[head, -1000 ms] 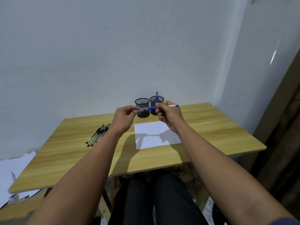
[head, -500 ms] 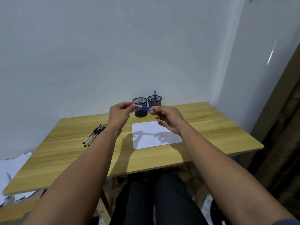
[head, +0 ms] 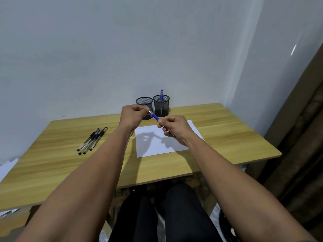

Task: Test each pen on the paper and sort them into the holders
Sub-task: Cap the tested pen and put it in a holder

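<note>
The person is holding a blue pen (head: 154, 117) in the air above the far edge of the white paper (head: 174, 145), just in front of the two mesh holders; the left hand (head: 133, 116) is pinching the upper, clear end between thumb and fingertips, and the right hand (head: 174, 127) is closing around the lower part of the barrel, so each grip is clenched on the same pen; whether a cap is coming off I cannot tell, as the fingers are hiding the join.

The pen is looking light, stiff and slim, with a smooth plastic barrel that could be slipping under a loose pinch; it is likely wanting a hold low on the barrel, near the tip, for writing, and a lighter hold at the far end for pulling a cap; nothing about it is seeming fragile, though the tip is best kept off anything hard.

The paper is lying flat on the wooden counter (head: 227, 137), thin and limp, and is likely to be sliding under a stroke unless steadied; the left holder (head: 144, 102) is appearing empty, while the right holder (head: 161, 103) is already carrying one upright blue pen (head: 161, 95); a cluster of black pens (head: 92, 140) is waiting on the left of the counter, well apart from the paper.
</note>
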`<state>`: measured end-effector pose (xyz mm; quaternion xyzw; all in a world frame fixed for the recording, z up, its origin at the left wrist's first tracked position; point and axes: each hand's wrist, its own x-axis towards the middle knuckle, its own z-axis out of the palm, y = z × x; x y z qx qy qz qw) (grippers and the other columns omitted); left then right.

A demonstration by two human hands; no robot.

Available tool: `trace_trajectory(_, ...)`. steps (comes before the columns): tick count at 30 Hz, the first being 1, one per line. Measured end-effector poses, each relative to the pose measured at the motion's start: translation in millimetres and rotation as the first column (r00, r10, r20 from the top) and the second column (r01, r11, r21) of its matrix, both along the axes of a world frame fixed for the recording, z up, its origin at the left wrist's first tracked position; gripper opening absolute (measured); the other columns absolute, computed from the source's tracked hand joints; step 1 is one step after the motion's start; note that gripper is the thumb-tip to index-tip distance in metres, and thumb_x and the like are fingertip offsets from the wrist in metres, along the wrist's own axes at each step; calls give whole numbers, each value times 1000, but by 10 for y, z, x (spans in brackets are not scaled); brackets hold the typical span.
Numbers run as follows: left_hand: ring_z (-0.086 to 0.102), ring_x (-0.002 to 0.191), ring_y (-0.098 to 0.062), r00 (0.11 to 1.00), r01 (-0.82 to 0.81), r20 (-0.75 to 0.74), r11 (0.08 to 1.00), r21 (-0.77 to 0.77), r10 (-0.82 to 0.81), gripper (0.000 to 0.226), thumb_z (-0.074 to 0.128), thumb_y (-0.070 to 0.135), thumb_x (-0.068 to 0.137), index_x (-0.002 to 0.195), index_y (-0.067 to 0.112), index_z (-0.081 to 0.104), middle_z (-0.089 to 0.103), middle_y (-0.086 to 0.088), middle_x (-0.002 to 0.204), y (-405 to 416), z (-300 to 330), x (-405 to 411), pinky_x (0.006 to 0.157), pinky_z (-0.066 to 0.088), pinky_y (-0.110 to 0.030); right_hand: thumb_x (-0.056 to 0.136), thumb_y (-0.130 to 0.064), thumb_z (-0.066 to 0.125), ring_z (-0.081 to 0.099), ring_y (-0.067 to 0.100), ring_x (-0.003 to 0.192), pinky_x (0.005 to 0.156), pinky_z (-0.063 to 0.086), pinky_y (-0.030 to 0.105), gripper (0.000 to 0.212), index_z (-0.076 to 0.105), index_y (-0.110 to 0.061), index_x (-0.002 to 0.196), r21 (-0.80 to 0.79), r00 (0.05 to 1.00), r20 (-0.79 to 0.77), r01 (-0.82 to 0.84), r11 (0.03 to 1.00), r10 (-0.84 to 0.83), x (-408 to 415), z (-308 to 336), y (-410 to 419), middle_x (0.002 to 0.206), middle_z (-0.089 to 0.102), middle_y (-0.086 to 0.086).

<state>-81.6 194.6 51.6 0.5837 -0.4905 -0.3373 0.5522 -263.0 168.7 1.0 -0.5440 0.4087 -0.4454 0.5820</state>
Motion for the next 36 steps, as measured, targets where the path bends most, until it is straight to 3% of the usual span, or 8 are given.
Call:
trace_trajectory(4, 59, 74, -15, 987, 106, 121, 994, -2, -105, 18, 67, 17, 96, 110, 9, 76, 73, -4, 88, -212, 98, -121, 55, 46, -11, 95, -16, 80, 68, 12, 75, 70, 55, 24, 7, 77, -15, 88, -109, 978, -207, -13, 994, -10, -24, 30, -167, 84, 76, 2)
trace_trajectory(9, 65, 106, -14, 951, 10, 309, 999, -42, 3, 42, 65, 36, 94, 132, 20, 66, 70, 5, 109, -699, 87, -118, 97, 50, -31, 89, -16, 84, 67, 10, 74, 80, 53, 25, 10, 79, -18, 80, -327, 900, -322, 185, 927, -294, -165, 316, -767, 80, 77, 2)
trace_trajectory(16, 47, 130, -31, 586, -86, 808, 996, -10, 59, 59, 65, 53, 87, 140, 29, 57, 61, 0, 136, -1525, -174, -97, 100, 43, -48, 90, -22, 83, 72, 15, 84, 82, 56, 28, 8, 81, -15, 88, -458, 827, -307, 305, 835, -471, -262, 682, -1670, 83, 77, -5)
trace_trajectory(21, 45, 126, -30, 419, -137, 906, 991, 2, 56, 64, 63, 76, 73, 119, 31, 64, 65, 3, 122, -1995, -425, -127, 92, 36, -46, 92, -24, 81, 68, 6, 74, 72, 50, 21, 7, 81, -17, 92, -487, 824, -294, 307, 817, -485, -58, 567, -2148, 78, 74, -11)
trace_trajectory(25, 46, 125, -31, 289, -137, 954, 990, -37, 76, 68, 57, 85, 69, 109, 30, 65, 67, 3, 112, -2210, -537, -121, 91, 36, -48, 88, -26, 83, 72, 12, 79, 81, 60, 32, 9, 79, -22, 82, -457, 801, -387, 263, 850, -456, 101, 360, -2392, 79, 75, -8)
trace_trajectory(29, 52, 116, -30, 259, -108, 961, 992, -67, 93, 66, 56, 84, 70, 108, 31, 67, 68, 3, 102, -2304, -584, -120, 89, 36, -47, 86, -38, 82, 72, 17, 90, 92, 57, 43, 21, 71, -29, 70, -419, 705, -556, 219, 881, -440, 238, 183, -2460, 80, 73, -15)
trace_trajectory(33, 42, 134, -31, 216, -121, 971, 989, -81, 106, 74, 51, 87, 70, 112, 28, 66, 68, 2, 118, -2288, -611, -123, 96, 34, -50, 94, -43, 73, 69, 21, 101, 91, 40, 40, 18, 70, -29, 82, -407, 614, -620, 281, 869, -488, 273, 149, -2332, 91, 73, -10)
trace_trajectory(36, 38, 139, -31, 226, -115, 967, 989, -93, 118, 75, 50, 86, 73, 116, 26, 64, 66, 1, 126, -2142, -525, -103, 98, 33, -50, 96, -45, 69, 68, 21, 103, 95, 41, 41, 18, 69, -30, 86, -428, 619, -592, 303, 852, -517, 272, 189, -2151, 91, 69, -12)
